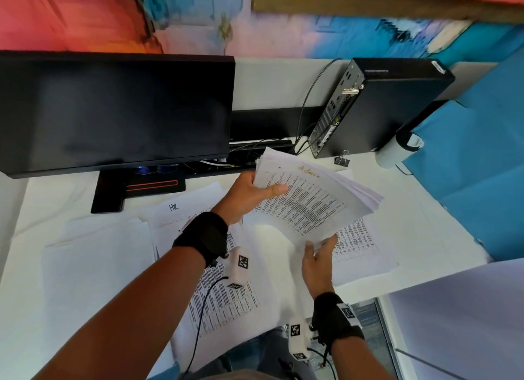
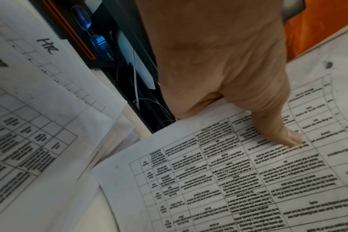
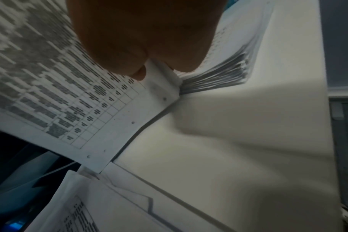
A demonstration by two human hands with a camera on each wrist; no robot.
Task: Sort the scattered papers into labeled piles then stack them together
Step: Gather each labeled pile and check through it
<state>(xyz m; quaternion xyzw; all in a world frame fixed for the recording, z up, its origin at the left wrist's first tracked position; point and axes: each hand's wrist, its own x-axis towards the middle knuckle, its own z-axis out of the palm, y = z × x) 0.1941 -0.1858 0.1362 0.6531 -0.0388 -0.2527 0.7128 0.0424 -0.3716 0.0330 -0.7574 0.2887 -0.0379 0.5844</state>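
A thick stack of printed table sheets [image 1: 314, 198], its top page marked in yellow handwriting, hangs above the white desk [image 1: 56, 294]. My left hand [image 1: 252, 194] grips its far left edge, thumb [image 2: 284, 133] pressed on the top page. My right hand [image 1: 319, 255] pinches the stack's near corner [image 3: 161, 87]. A pile topped by a sheet marked "HR" [image 1: 174, 208] lies on the desk to the left [image 2: 48, 45]. More printed sheets [image 1: 224, 300] lie under my left forearm, and another pile [image 1: 357, 243] sits under the held stack.
A black monitor [image 1: 113, 110] on its stand fills the back left. A black small computer [image 1: 377, 104] with cables stands at the back right, a binder clip [image 1: 342, 160] beside it. Blank white sheets [image 1: 96, 255] cover the left of the desk. Blue cloth [image 1: 467, 167] drapes at right.
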